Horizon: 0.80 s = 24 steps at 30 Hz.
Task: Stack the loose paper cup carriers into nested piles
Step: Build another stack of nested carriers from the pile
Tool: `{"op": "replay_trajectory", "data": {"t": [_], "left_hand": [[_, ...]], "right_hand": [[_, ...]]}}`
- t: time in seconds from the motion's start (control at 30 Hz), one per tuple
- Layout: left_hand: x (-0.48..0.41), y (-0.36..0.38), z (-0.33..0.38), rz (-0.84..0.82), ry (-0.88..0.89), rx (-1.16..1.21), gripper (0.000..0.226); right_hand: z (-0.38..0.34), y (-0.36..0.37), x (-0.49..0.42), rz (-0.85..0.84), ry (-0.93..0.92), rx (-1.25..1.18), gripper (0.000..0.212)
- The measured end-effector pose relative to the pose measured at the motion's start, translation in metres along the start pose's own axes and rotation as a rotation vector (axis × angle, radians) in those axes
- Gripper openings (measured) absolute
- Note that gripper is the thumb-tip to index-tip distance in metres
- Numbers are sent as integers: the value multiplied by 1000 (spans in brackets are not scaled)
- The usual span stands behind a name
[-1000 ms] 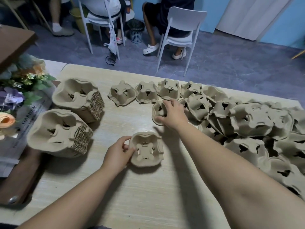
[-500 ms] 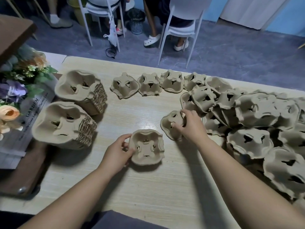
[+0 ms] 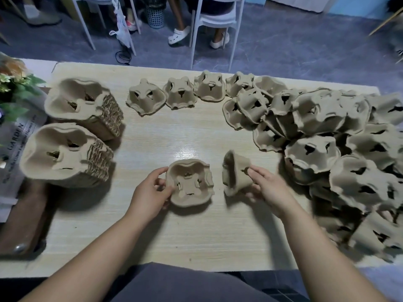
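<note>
The carrier (image 3: pixel 236 173), tan moulded pulp, is tipped on its side at the tabletop's (image 3: pixel 174 136) near middle, pinched by the right hand (image 3: pixel 268 188). Just beside it, the left hand (image 3: pixel 150 192) curls its fingers round an open-side-up stack (image 3: pixel 190 184). Two tall piles (image 3: pixel 80 103) sit at the left edge and a loose heap (image 3: pixel 327 138) at the right. The wood is pale, with a grey floor (image 3: pixel 283 46) and white chairs (image 3: pixel 216 18) beyond.
</note>
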<state>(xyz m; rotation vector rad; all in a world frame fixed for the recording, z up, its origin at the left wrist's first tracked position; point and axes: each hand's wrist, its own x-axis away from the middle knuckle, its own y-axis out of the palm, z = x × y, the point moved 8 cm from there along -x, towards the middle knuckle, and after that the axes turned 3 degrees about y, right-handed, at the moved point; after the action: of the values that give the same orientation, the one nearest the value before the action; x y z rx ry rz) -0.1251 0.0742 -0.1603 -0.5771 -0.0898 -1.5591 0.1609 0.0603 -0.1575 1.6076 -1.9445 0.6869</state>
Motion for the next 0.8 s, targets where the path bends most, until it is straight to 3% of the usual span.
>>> {"op": "replay_trajectory", "data": {"t": [0.17,0.3,0.47,0.57,0.63,0.7,0.8], "left_hand": [[7,19,7,-68,9,-8,43],[9,24,12,-102,29,-42,44],[14,25,14,-118,54,-64,42],[16,26,12,-128,54,-73,43],[17,27,10,-124,48,-72,44],[18,27,8,-121,44,-74,46],[20,28,6,-118,44,-78,44]], "right_hand": [[17,-36,19,228,60,-294,21],[-3,-56,25,364,-154,275,36],[-43,-27,10,299,-474,904,65],[-37,-7,-3,118,-487,1190,69],[-30,-7,-6,87,-444,1324,62],[-30,-16,-3,161,-444,1364,48],[-28,-43,12,300,-369,1108,28]]}}
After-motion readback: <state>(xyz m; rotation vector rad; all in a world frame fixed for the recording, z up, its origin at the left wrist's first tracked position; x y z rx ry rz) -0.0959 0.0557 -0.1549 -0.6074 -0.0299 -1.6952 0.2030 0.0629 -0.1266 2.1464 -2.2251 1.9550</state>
